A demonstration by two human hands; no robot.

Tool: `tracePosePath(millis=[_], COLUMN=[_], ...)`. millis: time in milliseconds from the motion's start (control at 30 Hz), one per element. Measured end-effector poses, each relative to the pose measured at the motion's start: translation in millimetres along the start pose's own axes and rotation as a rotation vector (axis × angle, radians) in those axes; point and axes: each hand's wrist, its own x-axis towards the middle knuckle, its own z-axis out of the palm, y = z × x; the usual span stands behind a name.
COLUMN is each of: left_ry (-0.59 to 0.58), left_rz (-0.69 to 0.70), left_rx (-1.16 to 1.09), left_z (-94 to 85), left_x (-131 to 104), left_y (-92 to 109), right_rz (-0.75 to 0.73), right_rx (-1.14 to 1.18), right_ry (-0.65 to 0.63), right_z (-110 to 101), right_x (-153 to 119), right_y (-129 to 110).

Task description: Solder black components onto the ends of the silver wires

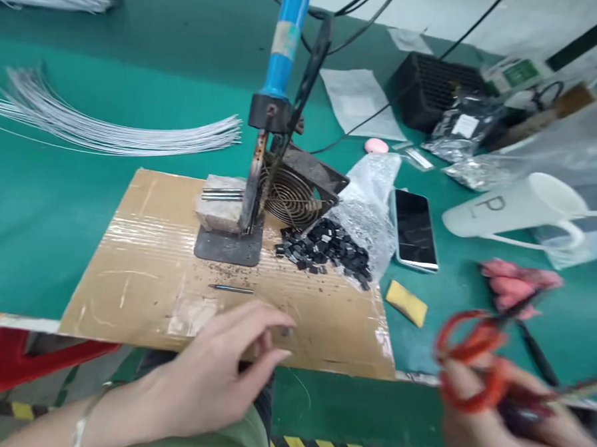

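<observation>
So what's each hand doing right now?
Left hand: open, loosely curled, holding nothing that I can see.
Right hand: closed, holding scissors and a blurred tool.

Scissors [486, 341], one; phone [415, 228], one

The work is carried by a bench with a green top [17, 249]. On its front part a brown cardboard sheet [333, 325] is laid, and by this sheet a dark base plate [227, 252], a round-grilled fan [294, 196], a heap of small black pieces [327, 248] and a slim metal rod [232, 289] are borne. Dark crumbs [240, 272] are scattered between the plate and the rod. Directly on the green top, a curved bundle of white wires [157, 139] is spread at the left. At the right are placed a phone [416, 226], a yellow block [407, 302], a pink cloth [513, 285], a pink rounded piece [376, 145] and, farther back, a white sheet [362, 103] and a black box [430, 84].
</observation>
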Motion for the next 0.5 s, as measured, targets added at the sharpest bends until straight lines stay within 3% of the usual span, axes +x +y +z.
tracePosePath(millis=[100, 233, 367, 500], left_ry=[-0.015, 0.133, 0.302, 0.347], left_rz=[-0.069, -0.183, -0.325, -0.470], left_rx=[-0.132, -0.348, -0.486, -0.385], left_z=[12.8, 8.8, -10.3, -49.1], left_x=[8, 5, -4, -10], left_y=[7, -1, -14, -20], right_rz=[-0.115, -0.122, -0.172, 0.009], right_rx=[0.149, 0.358, 0.431, 0.222], right_ry=[-0.348, -0.658, -0.769, -0.693], right_z=[47, 91, 98, 91], right_x=[-46, -64, -55, -30], right_y=[-34, -73, -80, -66])
